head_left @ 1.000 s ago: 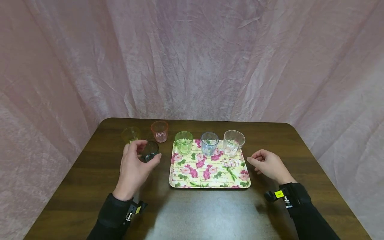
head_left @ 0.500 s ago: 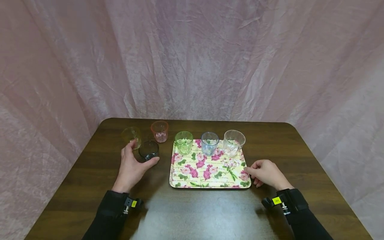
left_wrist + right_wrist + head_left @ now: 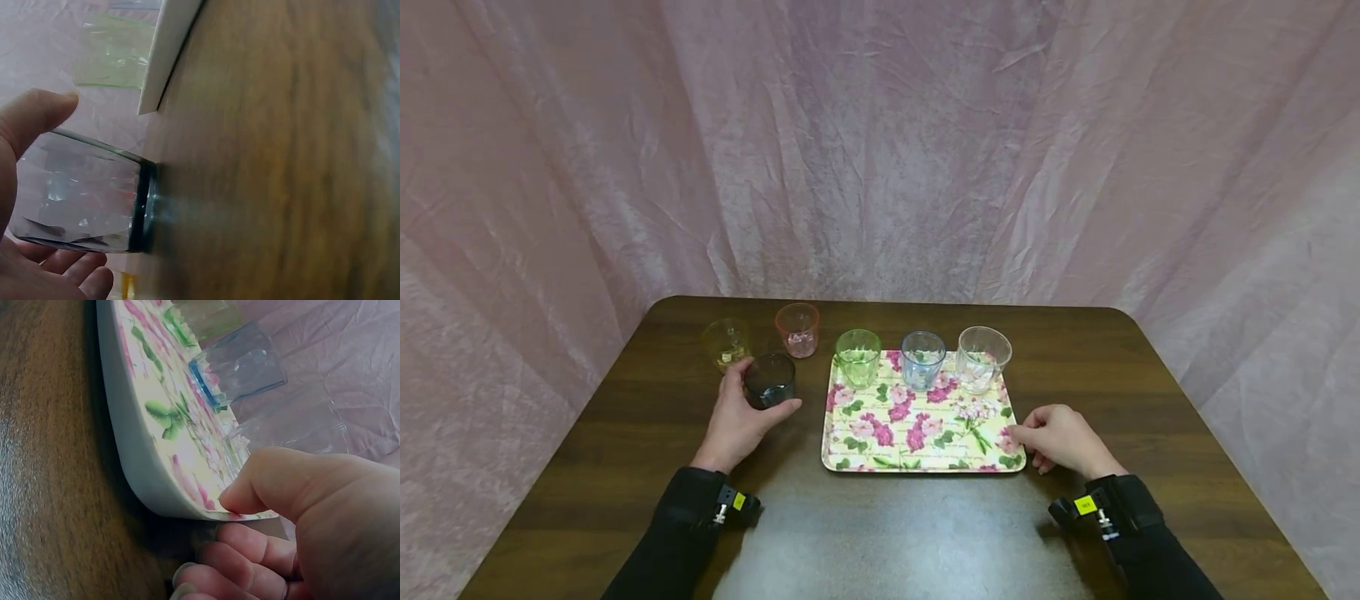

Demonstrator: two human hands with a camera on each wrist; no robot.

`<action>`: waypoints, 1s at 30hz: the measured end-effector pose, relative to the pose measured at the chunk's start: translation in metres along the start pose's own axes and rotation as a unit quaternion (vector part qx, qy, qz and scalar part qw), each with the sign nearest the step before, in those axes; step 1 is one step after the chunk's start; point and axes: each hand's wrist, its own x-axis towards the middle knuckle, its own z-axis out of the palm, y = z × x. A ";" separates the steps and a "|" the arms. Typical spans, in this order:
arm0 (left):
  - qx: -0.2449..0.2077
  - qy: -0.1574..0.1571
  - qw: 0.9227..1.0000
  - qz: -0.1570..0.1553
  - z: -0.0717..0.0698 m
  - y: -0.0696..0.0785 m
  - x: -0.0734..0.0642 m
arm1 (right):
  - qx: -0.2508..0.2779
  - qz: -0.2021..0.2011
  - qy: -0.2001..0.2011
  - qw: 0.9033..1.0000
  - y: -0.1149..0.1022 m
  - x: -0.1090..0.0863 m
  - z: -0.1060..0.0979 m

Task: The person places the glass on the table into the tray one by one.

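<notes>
My left hand (image 3: 737, 425) is spread round a dark glass tumbler (image 3: 771, 383) that stands upright on the table. In the left wrist view, the thumb (image 3: 47, 109) lies a little off the side of the tumbler (image 3: 94, 194), and the fingers are on its other side. My right hand (image 3: 1067, 437) pinches the right edge of a floral tray (image 3: 895, 450). The right wrist view shows the thumb on top of the tray's rim (image 3: 147, 494) and curled fingers (image 3: 231, 562) below it.
A green glass (image 3: 857, 360), a blue glass (image 3: 922, 362) and a clear glass (image 3: 982, 360) stand in a row along the tray's back. Behind the dark tumbler are a yellow glass (image 3: 726, 343) and a pink glass (image 3: 797, 331). A draped cloth (image 3: 880, 167) hangs behind the table (image 3: 685, 433).
My left hand has come down lower round the dark tumbler. The right hand has moved toward me and taken the tray's right edge. The glasses have stayed in place.
</notes>
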 end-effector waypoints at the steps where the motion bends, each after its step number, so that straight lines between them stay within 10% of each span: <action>1: -0.002 -0.002 1.000 0.000 0.000 -0.001 0.001 | 0.000 0.000 0.001 1.000 0.000 0.000 0.001; 30: -0.018 -0.013 1.000 0.014 0.003 -0.001 0.007 | 0.000 -0.001 0.025 1.000 0.004 -0.002 0.007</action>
